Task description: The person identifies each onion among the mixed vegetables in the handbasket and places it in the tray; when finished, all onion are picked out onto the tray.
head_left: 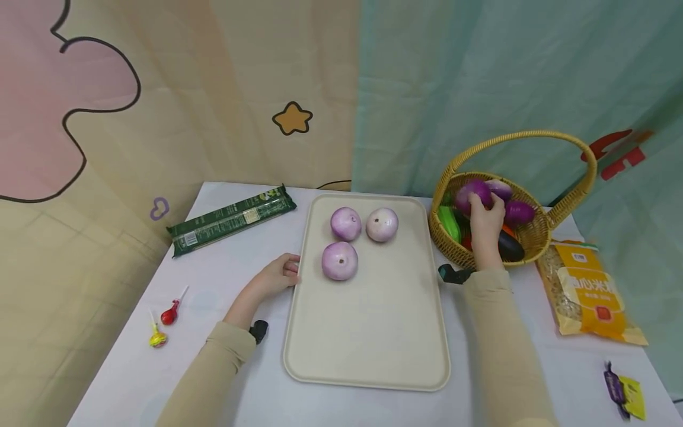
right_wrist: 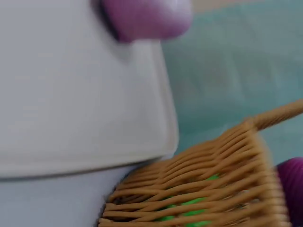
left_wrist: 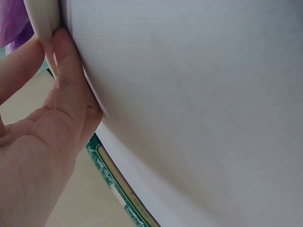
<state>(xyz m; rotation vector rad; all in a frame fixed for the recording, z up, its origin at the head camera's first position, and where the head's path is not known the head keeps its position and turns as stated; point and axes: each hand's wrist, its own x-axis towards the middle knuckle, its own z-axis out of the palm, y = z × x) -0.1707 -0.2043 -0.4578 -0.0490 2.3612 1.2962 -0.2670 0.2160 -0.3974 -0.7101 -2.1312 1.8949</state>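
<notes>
On the beige tray sit three pale purple onions: one at the back, a whiter onion beside it, and a larger onion in front. My left hand is at the tray's left edge, its fingertips pinching the rim. Over the wicker basket on the right, my right hand reaches in and grips a deep purple onion. Two more purple vegetables, a green vegetable and a dark eggplant lie around that hand.
The basket's tall handle arches above it. A green packet lies at the back left, two lollipops at the front left. To the right are a yellow grain bag and small wrapped candies. A curtain hangs behind.
</notes>
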